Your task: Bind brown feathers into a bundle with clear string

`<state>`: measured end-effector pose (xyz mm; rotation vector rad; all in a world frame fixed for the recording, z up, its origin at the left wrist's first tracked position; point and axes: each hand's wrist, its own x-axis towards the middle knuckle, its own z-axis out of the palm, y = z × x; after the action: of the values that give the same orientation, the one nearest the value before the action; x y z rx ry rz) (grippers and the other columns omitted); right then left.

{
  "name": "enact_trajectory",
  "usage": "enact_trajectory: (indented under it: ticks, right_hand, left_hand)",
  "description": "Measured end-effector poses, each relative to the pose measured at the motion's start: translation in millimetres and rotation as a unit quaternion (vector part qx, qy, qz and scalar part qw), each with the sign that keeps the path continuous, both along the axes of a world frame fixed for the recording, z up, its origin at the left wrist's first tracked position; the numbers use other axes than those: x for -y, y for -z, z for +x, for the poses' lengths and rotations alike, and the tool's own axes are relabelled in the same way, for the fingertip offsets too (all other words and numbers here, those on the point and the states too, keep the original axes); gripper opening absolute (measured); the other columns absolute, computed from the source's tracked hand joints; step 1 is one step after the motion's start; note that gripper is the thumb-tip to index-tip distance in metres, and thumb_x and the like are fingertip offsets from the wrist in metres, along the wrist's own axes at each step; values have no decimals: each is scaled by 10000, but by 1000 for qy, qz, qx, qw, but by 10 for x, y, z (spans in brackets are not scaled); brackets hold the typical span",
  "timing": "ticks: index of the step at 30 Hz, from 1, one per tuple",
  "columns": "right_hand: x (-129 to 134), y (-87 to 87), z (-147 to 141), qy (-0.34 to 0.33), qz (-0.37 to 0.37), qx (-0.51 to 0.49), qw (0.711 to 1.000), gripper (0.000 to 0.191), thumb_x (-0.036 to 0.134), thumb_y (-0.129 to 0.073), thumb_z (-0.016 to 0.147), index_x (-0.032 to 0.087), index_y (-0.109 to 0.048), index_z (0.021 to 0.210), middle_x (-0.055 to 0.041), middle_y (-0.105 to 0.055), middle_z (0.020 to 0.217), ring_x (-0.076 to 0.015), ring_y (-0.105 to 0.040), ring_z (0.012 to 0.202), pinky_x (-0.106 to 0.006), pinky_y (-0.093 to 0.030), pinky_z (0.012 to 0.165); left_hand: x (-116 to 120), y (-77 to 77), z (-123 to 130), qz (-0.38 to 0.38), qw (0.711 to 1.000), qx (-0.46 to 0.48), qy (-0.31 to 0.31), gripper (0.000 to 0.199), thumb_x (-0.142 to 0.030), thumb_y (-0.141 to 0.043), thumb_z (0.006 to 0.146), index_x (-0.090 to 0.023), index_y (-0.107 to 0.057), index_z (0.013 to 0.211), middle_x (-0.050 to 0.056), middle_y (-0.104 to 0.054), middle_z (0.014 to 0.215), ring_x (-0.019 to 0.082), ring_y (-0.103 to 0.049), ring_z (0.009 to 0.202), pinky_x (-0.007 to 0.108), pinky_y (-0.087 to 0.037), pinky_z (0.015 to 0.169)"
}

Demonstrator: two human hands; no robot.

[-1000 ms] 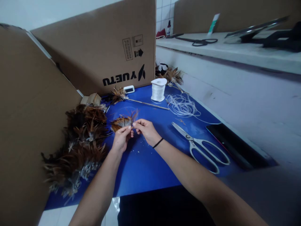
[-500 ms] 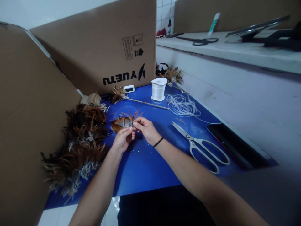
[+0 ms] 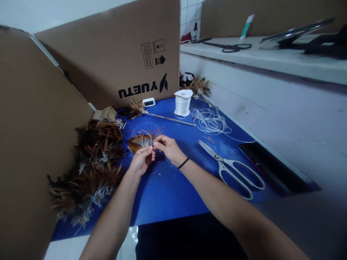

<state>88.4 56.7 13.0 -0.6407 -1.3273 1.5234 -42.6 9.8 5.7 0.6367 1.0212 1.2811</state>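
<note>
A small bunch of brown and grey feathers (image 3: 141, 141) is held over the blue table (image 3: 168, 195). My left hand (image 3: 143, 159) pinches its base from below. From the right, my right hand (image 3: 166, 147) closes finger and thumb on the same base, close to the left fingertips. Silver scissors (image 3: 230, 168) lie partly spread to the right of my hands. Heaps of brown feather bunches (image 3: 94, 169) lie to the left. Behind my hands a feather-tipped stick (image 3: 170, 118) rests near a white spool (image 3: 182, 103) and loose clear ribbon (image 3: 211, 121).
Cardboard panels (image 3: 108, 54) stand at the left and back. A dark tablet (image 3: 273, 168) lies along the right edge. Black scissors (image 3: 235, 47) and a glue stick (image 3: 247, 27) are on the white ledge (image 3: 271, 57). A small white device (image 3: 149, 102) sits near the back.
My right hand and wrist have shifted very slightly, with the fingers still at the base of the feathers. The left hand looks unchanged.
</note>
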Motion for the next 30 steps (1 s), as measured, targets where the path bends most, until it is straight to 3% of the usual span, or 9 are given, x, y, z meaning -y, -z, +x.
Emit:
enact_trajectory:
  ticks: [15, 26, 30]
  right_hand:
    - [-12, -14, 28, -9, -11, 14, 1000, 127, 259, -689, 631, 166, -611, 666, 28, -576, 637, -89, -509, 597, -252, -420, 644]
    - [-10, 21, -4, 20, -54, 13, 998, 245, 301, -733, 564, 152, -580, 684, 24, -587, 640, -91, -521, 602, -245, -418, 622]
    - [0, 6, 1, -2, -54, 19, 998, 250, 344, -722, 581, 149, -611, 692, 27, -592, 640, -87, -509, 591, -248, -412, 619]
  left_hand:
    - [0, -18, 9, 3, 999, -40, -21, 247, -274, -794, 569, -97, -668, 687, 7, -584, 535, 60, -508, 462, 174, -410, 456]
    - [-12, -3, 8, 35, 995, -84, -49, 261, -297, -799, 552, -107, -682, 687, 11, -590, 530, 66, -510, 464, 190, -410, 468]
    - [-9, -6, 6, 43, 993, -98, -48, 277, -318, -801, 547, -106, -685, 682, 14, -593, 536, 67, -510, 469, 195, -415, 475]
